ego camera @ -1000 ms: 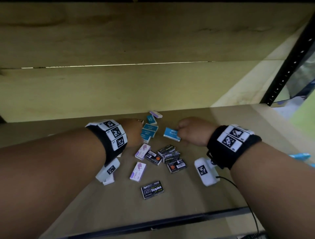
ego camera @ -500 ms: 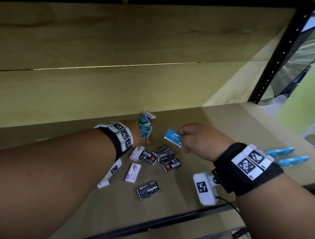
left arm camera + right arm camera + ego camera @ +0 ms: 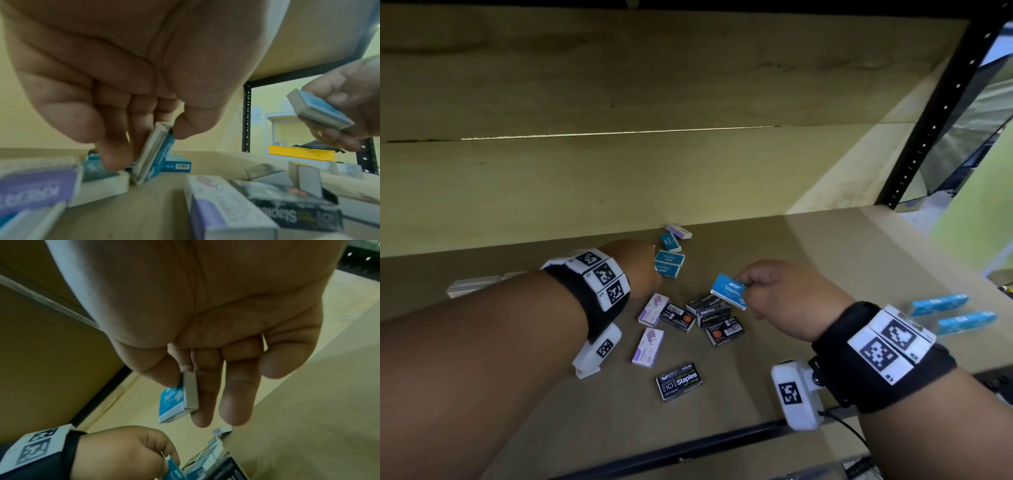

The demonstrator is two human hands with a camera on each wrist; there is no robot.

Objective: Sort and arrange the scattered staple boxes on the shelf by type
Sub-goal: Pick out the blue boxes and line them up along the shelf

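Note:
Small staple boxes lie scattered on the wooden shelf [image 3: 808,342]: blue, purple-and-white and black ones. My right hand [image 3: 774,291] pinches a blue staple box [image 3: 729,291] between thumb and fingers, lifted above the black boxes [image 3: 709,311]. The right wrist view shows this blue box [image 3: 176,400] hanging from the fingertips. My left hand [image 3: 643,267] pinches another blue box [image 3: 152,155] tilted on edge, beside more blue boxes [image 3: 669,263] near the back wall. Two purple boxes [image 3: 649,346] and a black "Staples" box [image 3: 679,380] lie nearer the front.
Two long blue boxes [image 3: 948,313] lie side by side at the shelf's right end. A black metal upright [image 3: 935,113] frames the right side, and a black rail [image 3: 688,448] runs along the front edge. A pale flat object [image 3: 472,286] sits at far left.
My right hand has lifted its blue box off the shelf and drawn it back toward the right. My left hand stayed at the blue boxes near the back.

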